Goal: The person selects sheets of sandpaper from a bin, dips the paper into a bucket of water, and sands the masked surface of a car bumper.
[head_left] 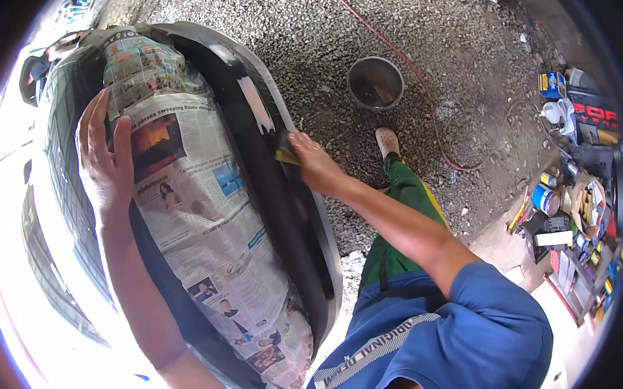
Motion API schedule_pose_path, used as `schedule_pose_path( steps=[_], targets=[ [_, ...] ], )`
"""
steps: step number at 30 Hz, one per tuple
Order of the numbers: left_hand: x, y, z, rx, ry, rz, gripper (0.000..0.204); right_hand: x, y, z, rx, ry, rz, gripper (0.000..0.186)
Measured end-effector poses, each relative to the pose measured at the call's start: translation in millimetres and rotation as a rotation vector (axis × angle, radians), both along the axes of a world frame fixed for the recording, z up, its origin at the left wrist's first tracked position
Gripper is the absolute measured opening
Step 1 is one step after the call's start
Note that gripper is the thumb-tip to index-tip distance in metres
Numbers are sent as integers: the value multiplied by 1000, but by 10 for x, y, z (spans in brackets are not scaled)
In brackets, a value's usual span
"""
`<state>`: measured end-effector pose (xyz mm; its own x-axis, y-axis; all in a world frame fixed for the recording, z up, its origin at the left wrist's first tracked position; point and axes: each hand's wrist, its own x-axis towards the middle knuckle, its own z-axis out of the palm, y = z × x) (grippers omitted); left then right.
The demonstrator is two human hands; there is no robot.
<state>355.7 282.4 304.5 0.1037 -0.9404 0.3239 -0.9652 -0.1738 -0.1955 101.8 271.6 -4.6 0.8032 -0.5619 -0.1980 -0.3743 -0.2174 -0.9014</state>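
A car's dark bumper (285, 216) runs down the left half of the view, with newspaper (187, 171) laid over its middle. Pinkish and pale patches (255, 104) show on the bare dark strip right of the paper. My right hand (314, 163) is closed around a small dark and yellow pad (287, 155), pressed to this strip just below the pink patch. Fingers mostly hide the pad, so its exact kind is unclear. My left hand (108, 157) is open, its fingers stretched out along the paper's left edge and the bright car body.
A round bucket (350, 91) of dark liquid stands on the gravel beyond my foot. Past it runs a red hose (428, 91). Cans, boxes and tools crowd the right side, among them a blue-and-white can (546, 200) and a white spray bottle (559, 114).
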Motion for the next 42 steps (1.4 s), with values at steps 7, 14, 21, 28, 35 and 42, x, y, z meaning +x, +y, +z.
schedule_pose_path(
  steps=[7, 14, 21, 28, 35, 42],
  targets=[
    [97, -82, -57, -23, 128, -60, 40, 494, 888, -166, -46, -265, -210, 71],
    [19, -2, -37, -22, 204, 28, 40, 341, 1481, 88, 12, -130, -358, 69],
    [-48, -93, -116, -34, 232, 24, 40, 661, 968, -41, 17, -225, -432, 65],
    [-51, -99, -42, -18, 185, 28, 42, 713, 1023, 33, -36, -237, -438, 67],
    [23, -79, -70, -2, 138, 34, 42, 443, 1216, -6, 22, -279, -362, 68],
    [-6, -193, -94, 8, 199, 8, 43, 996, 546, -82, 32, -240, -511, 69]
  ],
)
